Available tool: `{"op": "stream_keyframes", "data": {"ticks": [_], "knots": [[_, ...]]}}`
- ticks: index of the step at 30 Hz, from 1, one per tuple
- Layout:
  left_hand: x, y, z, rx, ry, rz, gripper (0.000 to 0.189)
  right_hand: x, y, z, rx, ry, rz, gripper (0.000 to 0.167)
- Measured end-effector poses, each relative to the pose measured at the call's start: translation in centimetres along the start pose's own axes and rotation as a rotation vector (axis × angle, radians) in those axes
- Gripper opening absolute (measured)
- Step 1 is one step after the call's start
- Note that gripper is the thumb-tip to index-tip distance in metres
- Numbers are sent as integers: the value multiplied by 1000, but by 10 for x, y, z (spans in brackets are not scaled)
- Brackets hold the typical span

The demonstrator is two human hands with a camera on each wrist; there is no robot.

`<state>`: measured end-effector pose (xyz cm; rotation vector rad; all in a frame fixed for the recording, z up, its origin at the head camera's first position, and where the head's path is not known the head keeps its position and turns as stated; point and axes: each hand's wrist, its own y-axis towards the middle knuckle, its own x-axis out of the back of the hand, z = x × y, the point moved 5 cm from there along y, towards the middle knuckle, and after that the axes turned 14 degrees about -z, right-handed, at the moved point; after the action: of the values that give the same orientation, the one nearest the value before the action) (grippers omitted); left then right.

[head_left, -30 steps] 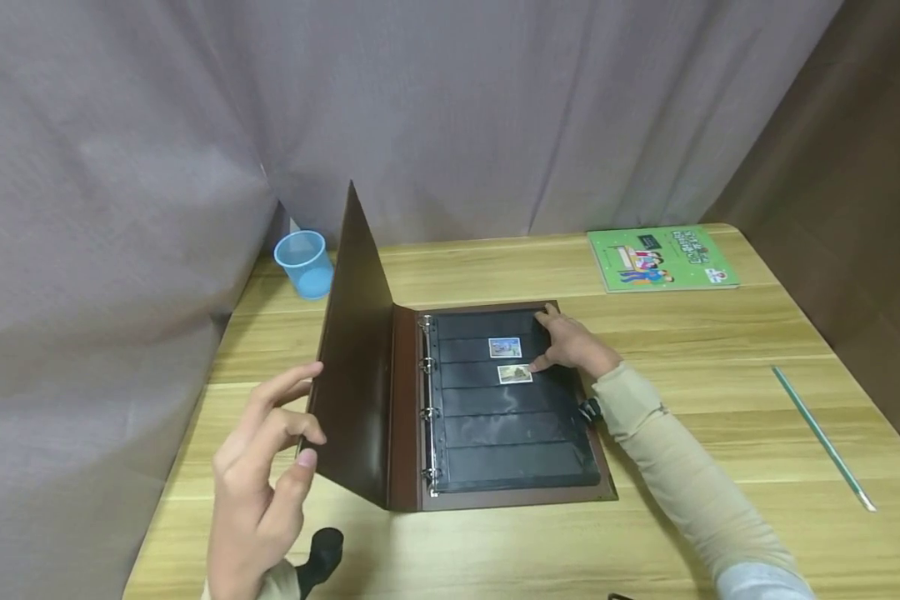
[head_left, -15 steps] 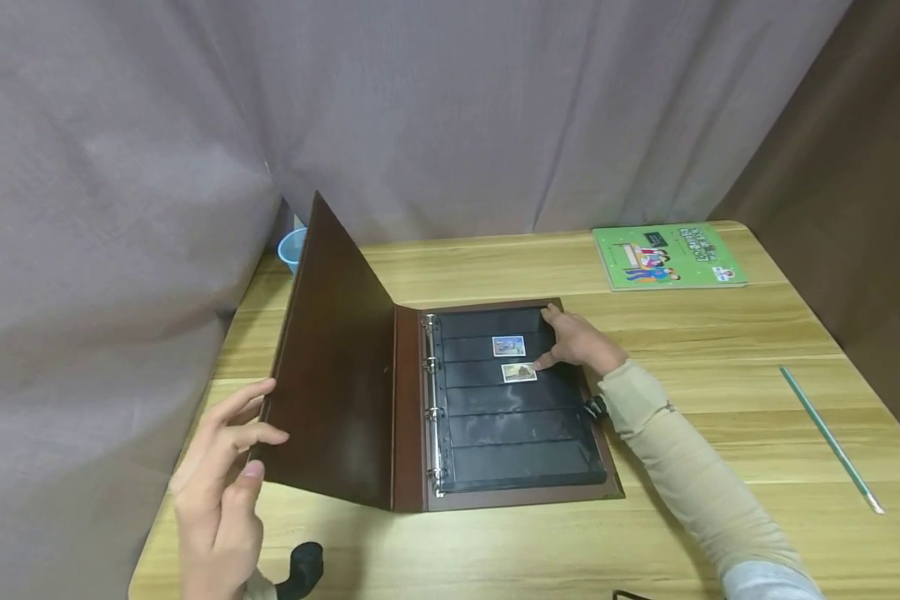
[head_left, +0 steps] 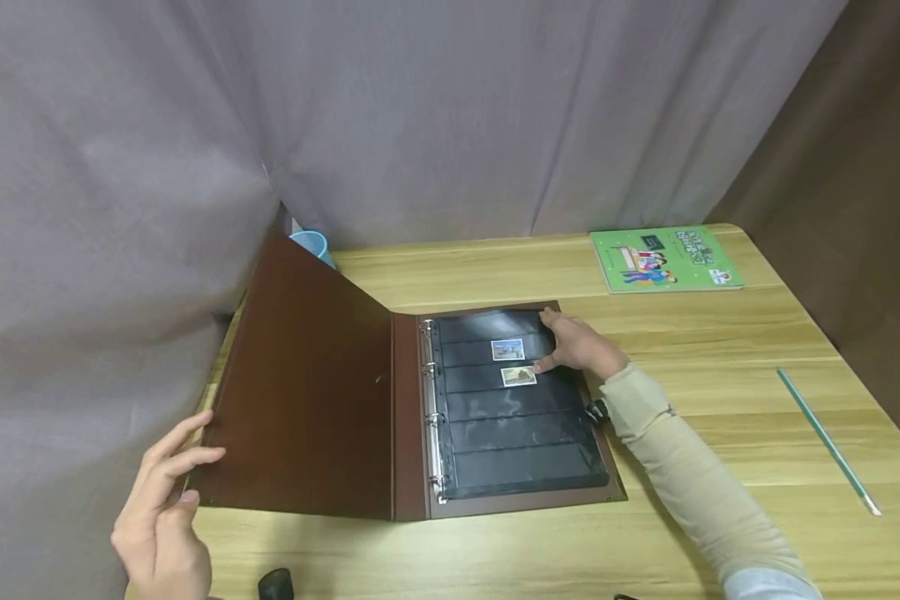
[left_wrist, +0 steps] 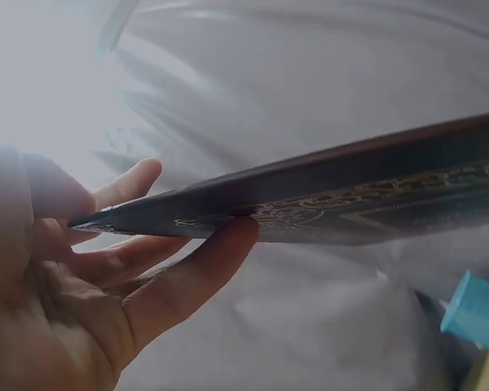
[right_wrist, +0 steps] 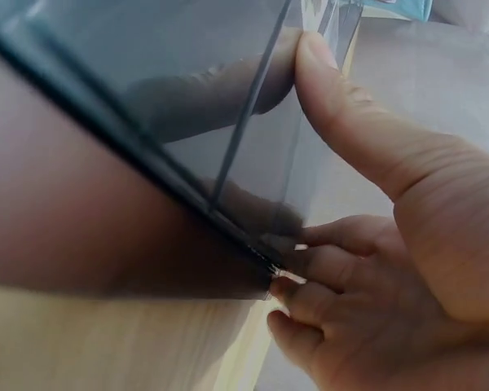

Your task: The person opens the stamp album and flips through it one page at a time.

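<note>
An opened brown ring-binder stamp album [head_left: 408, 417] lies on the wooden table, with black pocket pages [head_left: 513, 429] at its right. Two small stamps, an upper blue one [head_left: 507, 349] and a lower yellowish one [head_left: 518, 376], sit in separate pocket rows. My left hand [head_left: 161, 517] pinches the outer edge of the raised, tilted front cover [head_left: 300, 400]; gold ornament shows on its outside in the left wrist view. My right hand [head_left: 577, 346] rests at the pages' right side, thumb [right_wrist: 342, 106] on the glossy sheet beside the lower stamp and other fingers at the edge.
Behind the cover, a light-blue plastic cup [head_left: 312, 245] is partly hidden. A green illustrated book [head_left: 663, 260] lies at the back right. The green pencil [head_left: 828, 442] lies near the table's right side. Grey curtains [head_left: 420, 117] hang behind.
My left hand has swung the front cover left and down, from nearly upright to a wide slant, now overlapping the cup. My right hand has stayed on the pages.
</note>
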<state>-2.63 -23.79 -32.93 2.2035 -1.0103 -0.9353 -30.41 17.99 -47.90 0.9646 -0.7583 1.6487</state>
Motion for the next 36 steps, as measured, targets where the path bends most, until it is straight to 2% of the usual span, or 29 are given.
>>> {"op": "stream_keyframes", "data": {"ticks": [4,7,11,15,18,23,27,32,36], "knots": [[21,-1,9,72,49,-26,48,0,-4,2,42,7,-27,111],[37,-2,17,149,61,-85,48,-1,-5,3,46,24,-43,111],[52,-4,26,207,98,-152,47,-3,-6,2,29,32,-71,109],[68,-7,37,253,329,-172,38,-2,-8,4,17,34,-117,104],[78,-10,45,266,519,-162,30,2,-11,10,24,26,-157,102],[88,-16,52,279,628,-169,24,4,-16,15,38,2,-214,101],[93,-20,56,288,765,-154,21,4,-16,14,44,19,-235,103],[102,-26,62,341,957,-98,21,6,-15,9,41,103,-198,109],[104,-32,67,371,1093,-10,23,10,-16,6,53,195,-167,111]]}}
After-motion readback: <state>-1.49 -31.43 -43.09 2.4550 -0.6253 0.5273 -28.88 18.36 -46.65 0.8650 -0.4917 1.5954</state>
